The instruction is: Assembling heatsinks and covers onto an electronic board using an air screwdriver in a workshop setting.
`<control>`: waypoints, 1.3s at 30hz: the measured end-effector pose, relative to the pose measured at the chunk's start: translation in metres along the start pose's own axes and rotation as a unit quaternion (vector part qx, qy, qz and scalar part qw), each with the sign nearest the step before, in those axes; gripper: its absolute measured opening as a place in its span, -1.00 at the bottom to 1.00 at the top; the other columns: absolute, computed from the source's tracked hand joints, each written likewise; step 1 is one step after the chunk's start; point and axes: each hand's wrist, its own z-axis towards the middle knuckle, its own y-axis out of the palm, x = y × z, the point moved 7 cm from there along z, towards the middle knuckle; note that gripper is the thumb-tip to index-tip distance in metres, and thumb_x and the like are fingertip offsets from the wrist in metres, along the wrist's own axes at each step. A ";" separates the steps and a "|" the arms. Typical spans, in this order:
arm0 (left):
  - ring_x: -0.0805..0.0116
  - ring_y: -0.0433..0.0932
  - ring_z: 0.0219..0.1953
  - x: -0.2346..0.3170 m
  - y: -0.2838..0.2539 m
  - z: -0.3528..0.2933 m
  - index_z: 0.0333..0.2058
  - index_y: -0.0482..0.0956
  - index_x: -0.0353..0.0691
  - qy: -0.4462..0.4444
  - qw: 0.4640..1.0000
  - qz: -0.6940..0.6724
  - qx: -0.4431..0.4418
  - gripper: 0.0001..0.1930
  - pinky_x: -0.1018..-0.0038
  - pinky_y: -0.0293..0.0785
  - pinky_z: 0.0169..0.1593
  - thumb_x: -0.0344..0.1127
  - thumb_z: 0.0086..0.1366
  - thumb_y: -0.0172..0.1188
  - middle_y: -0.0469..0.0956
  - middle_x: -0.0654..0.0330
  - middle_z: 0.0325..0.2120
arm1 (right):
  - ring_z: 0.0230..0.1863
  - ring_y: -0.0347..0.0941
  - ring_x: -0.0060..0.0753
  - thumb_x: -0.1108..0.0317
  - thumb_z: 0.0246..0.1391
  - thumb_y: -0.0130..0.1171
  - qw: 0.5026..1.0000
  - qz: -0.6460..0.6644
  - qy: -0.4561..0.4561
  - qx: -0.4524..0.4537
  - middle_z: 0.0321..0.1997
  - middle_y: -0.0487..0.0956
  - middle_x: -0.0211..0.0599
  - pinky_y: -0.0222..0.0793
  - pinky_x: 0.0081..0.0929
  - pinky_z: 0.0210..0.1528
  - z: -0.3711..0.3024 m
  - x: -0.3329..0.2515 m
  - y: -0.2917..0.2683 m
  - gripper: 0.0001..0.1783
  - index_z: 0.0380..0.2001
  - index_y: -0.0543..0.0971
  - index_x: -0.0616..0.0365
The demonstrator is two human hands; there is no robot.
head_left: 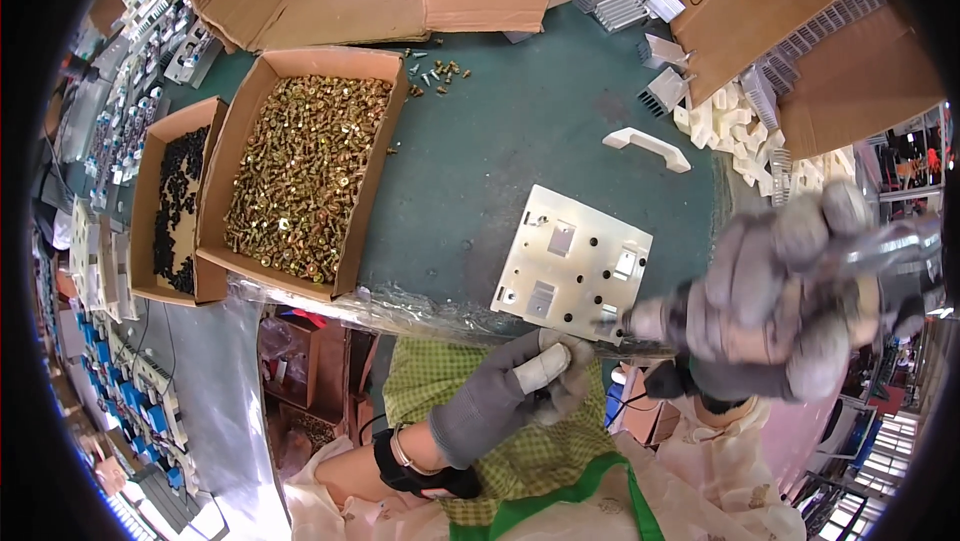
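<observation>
A pale metal plate point(585, 231) with rectangular cut-outs and several black plugs or screws lies on the green tabletop. Wrapped round a power screwdriver point(648, 321), my gloved right hand point(770, 291) is blurred by motion. The driver's tip points at the plate's near right corner; contact is unclear. My left hand point(530, 381), in a grey glove with pale fingertips, is just in front of the plate's near edge. Its thumb and fingers are pressed together, and what they hold, if anything, is hidden.
Left stand a box of brass-coloured screws point(370, 181) and a narrower box of small black parts point(145, 231). A white handle point(648, 148) lies beyond the plate. Metal heat sinks point(615, 6), white plastic parts point(735, 126) and a cardboard box point(770, 11) crowd the far right.
</observation>
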 end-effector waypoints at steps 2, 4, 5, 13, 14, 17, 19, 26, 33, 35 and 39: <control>0.50 0.35 -0.48 -0.004 0.000 0.003 -0.11 0.39 -0.24 -0.005 0.999 -0.022 0.029 -0.68 0.60 0.23 -0.41 -0.10 0.37 0.03 0.43 0.24 -0.42 | -0.47 0.33 -0.37 0.31 0.15 0.18 1.000 -0.013 0.006 0.019 -0.32 0.38 -0.21 0.48 -0.12 -0.39 -0.009 -0.006 0.008 -0.43 0.15 0.19 0.05; 0.53 0.33 -0.49 -0.007 0.000 0.005 -0.12 0.40 -0.24 -0.012 0.999 -0.030 0.043 -0.68 0.60 0.23 -0.42 -0.08 0.37 0.04 0.41 0.26 -0.44 | -0.45 0.34 -0.37 0.32 0.14 0.18 0.999 -0.024 0.006 0.034 -0.29 0.38 -0.20 0.48 -0.12 -0.36 -0.017 -0.006 0.015 -0.42 0.16 0.18 0.05; 0.55 0.31 -0.49 -0.008 0.000 0.006 -0.12 0.41 -0.24 -0.013 0.999 -0.028 0.035 -0.67 0.60 0.22 -0.44 -0.07 0.36 0.05 0.40 0.28 -0.45 | -0.44 0.34 -0.36 0.32 0.14 0.18 0.999 -0.029 0.006 0.038 -0.28 0.38 -0.19 0.47 -0.11 -0.35 -0.021 -0.005 0.018 -0.42 0.17 0.18 0.05; 0.56 0.17 -0.70 -0.012 -0.005 0.007 -0.15 0.42 -0.27 0.007 0.999 -0.029 0.018 -0.62 0.62 0.11 -0.57 -0.01 0.40 -0.03 0.33 0.27 -0.65 | -0.35 0.37 -0.33 0.34 0.13 0.19 0.998 -0.035 0.013 0.047 -0.18 0.37 -0.13 0.46 -0.11 -0.26 -0.015 0.004 0.028 -0.37 0.20 0.15 0.05; 0.56 0.16 -0.71 -0.012 -0.004 0.007 -0.16 0.42 -0.27 0.012 1.000 -0.011 0.015 -0.61 0.62 0.09 -0.58 0.00 0.41 -0.05 0.32 0.27 -0.67 | -0.34 0.38 -0.33 0.35 0.12 0.19 0.998 -0.035 0.016 0.048 -0.17 0.37 -0.12 0.45 -0.11 -0.25 -0.014 0.005 0.028 -0.37 0.21 0.15 0.05; 0.56 0.17 -0.72 -0.012 -0.004 0.008 -0.18 0.42 -0.28 0.010 1.000 -0.005 0.021 -0.58 0.63 0.08 -0.60 0.03 0.42 -0.10 0.30 0.27 -0.71 | -0.31 0.39 -0.32 0.36 0.12 0.19 0.998 -0.034 0.017 0.052 -0.13 0.37 -0.10 0.45 -0.11 -0.21 -0.013 0.009 0.027 -0.35 0.22 0.14 0.05; 0.57 0.18 -0.72 -0.011 -0.004 0.009 -0.19 0.42 -0.29 0.008 1.000 -0.010 0.018 -0.56 0.63 0.07 -0.60 0.05 0.43 -0.12 0.30 0.27 -0.72 | -0.29 0.40 -0.31 0.36 0.12 0.19 0.998 -0.030 0.017 0.057 -0.10 0.36 -0.08 0.44 -0.11 -0.19 -0.014 0.011 0.024 -0.34 0.23 0.13 0.05; 0.51 0.31 -0.57 -0.007 -0.001 0.009 -0.08 0.39 -0.33 0.019 0.999 0.033 0.015 -0.51 0.59 0.21 -0.45 0.06 0.45 -0.20 0.42 0.21 -0.53 | -0.21 0.42 -0.28 0.38 0.10 0.20 0.999 -0.030 0.007 0.033 -0.01 0.36 -0.03 0.43 -0.11 -0.11 -0.009 0.018 0.020 -0.30 0.26 0.11 0.04; 0.40 0.42 -0.10 -0.003 0.002 -0.009 0.26 0.11 -0.33 0.038 0.999 -0.032 0.009 -0.44 0.41 0.31 -0.07 -0.08 0.44 -0.16 0.37 0.15 0.03 | -0.14 0.45 -0.26 0.40 0.09 0.20 0.997 -0.010 -0.076 -0.007 0.08 0.35 0.02 0.41 -0.11 -0.03 0.023 0.048 -0.005 -0.26 0.29 0.09 0.04; 0.41 0.43 -0.11 -0.002 -0.003 -0.012 0.23 0.17 -0.33 0.014 1.000 -0.019 0.008 -0.49 0.42 0.31 -0.10 -0.14 0.42 -0.13 0.39 0.16 0.02 | -0.10 0.46 -0.29 0.41 0.07 0.23 0.994 -0.042 -0.081 0.057 0.11 0.34 0.00 0.44 -0.23 -0.03 0.024 0.056 -0.011 -0.24 0.28 0.10 0.10; 0.46 0.44 -0.25 -0.001 -0.010 -0.011 0.18 0.27 -0.33 -0.014 1.000 -0.012 0.004 -0.56 0.48 0.34 -0.18 -0.20 0.43 -0.13 0.48 0.20 -0.16 | -0.08 0.45 -0.40 0.44 0.05 0.22 0.988 -0.076 -0.036 0.130 0.14 0.34 -0.09 0.49 -0.49 -0.08 0.022 0.066 -0.015 -0.22 0.28 0.07 0.18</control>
